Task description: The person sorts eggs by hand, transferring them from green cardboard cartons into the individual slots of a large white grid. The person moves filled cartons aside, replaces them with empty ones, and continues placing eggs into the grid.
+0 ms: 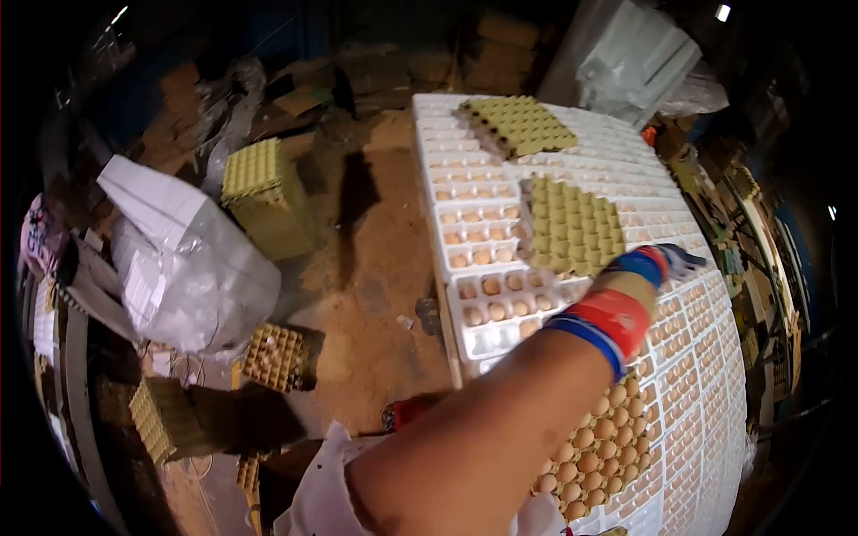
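Note:
My left hand, in a glove with a red, blue and tan striped cuff, reaches across a wide surface of white plastic egg trays. Its grey fingers look stretched out over the rows of eggs, somewhat blurred, and I see nothing held in them. Just left of the hand lies a yellowish pulp egg tray with no eggs showing. Below my forearm, a pulp tray full of brown eggs rests over the white trays, partly hidden by the arm. My right hand does not show.
Another pulp tray lies at the far end. On the dirt floor to the left stand a tall stack of pulp trays, a plastic-wrapped white bundle and a small tray pile. Plastic-wrapped material stands behind.

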### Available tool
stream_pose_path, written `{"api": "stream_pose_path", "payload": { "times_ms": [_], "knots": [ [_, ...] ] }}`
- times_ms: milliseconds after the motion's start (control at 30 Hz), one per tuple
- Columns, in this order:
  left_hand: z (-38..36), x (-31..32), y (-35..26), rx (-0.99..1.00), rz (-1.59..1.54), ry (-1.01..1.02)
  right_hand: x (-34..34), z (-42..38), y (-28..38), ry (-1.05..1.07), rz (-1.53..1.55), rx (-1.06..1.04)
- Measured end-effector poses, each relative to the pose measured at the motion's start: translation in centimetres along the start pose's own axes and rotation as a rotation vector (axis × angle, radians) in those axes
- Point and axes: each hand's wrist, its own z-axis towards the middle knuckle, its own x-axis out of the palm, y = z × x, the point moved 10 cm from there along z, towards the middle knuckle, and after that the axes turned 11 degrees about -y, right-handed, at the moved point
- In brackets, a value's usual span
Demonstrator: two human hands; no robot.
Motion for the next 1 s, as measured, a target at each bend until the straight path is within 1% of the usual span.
{"api": "stream_pose_path", "payload": {
  "times_ms": [33, 67, 100, 133, 333, 433, 467, 500, 567, 600, 700, 767, 800, 833, 900, 967, 1000],
  "knots": [
    [-0.6, 1.3, -0.6, 0.099, 0.28, -0.025, 0.2, -0.1, -0.1, 0.013, -0.004, -0.001],
    [-2.1, 2.2, -1.2, 0.213, 0.654, -0.011, 0.1, -0.4, -0.1, 0.014, -0.016, -0.006],
    [-3.4, 3.6, -1.8, 0.309, 0.933, -0.011, -0.1, -0.6, 0.0, 0.014, -0.023, -0.013],
    [-4.5, 4.4, -1.8, 0.35, 1.056, -0.015, -0.2, -0.8, 0.1, 0.02, -0.032, -0.02],
    [-7.9, 6.4, -1.8, 0.392, 1.257, 0.002, -2.5, -2.8, 0.7, 0.065, -0.087, -0.074],
    [-9.2, 7.4, -1.7, 0.396, 1.312, 0.016, -5.8, -5.9, 1.9, 0.167, -0.114, -0.174],
    [-9.4, 7.7, -1.8, 0.401, 1.33, 0.019, -6.5, -5.0, 3.5, 0.212, -0.12, -0.224],
    [-9.7, 8.0, -1.6, 0.399, 1.343, 0.023, -5.2, -7.4, 4.2, -0.756, -0.308, -0.298],
    [-10.4, 8.4, -1.6, 0.398, 1.371, 0.029, -5.1, -3.7, 4.1, -0.23, 0.024, -0.232],
    [-10.8, 8.7, -1.5, 0.399, 1.385, 0.034, -4.5, -2.5, 3.9, -0.19, 0.001, -0.147],
    [-11.3, 9.3, -1.4, 0.4, 1.415, 0.04, -3.2, -0.1, -0.1, -0.131, -0.171, -0.089],
    [-11.7, 9.6, -1.5, 0.399, 1.432, 0.04, -4.1, 0.5, -3.4, -0.068, -0.242, -0.024],
    [-12.0, 9.6, -1.5, 0.399, 1.442, 0.036, -4.3, 0.8, -4.1, -0.052, -0.262, 0.007],
    [-12.1, 9.7, -1.5, 0.402, 1.45, 0.036, -4.0, 0.6, -3.1, -0.058, -0.26, -0.028],
    [-12.4, 10.3, -1.8, 0.408, 1.466, 0.036, -2.6, 1.4, 0.7, -0.008, 0.005, -0.147],
    [-12.8, 11.1, -1.7, 0.416, 1.479, 0.041, -0.6, 3.1, 4.4, 0.121, 0.201, -0.204],
    [-13.4, 11.2, -2.0, 0.389, 1.47, 0.04, -0.4, 3.1, 4.3, 0.093, 0.298, -0.219]
  ]
}}
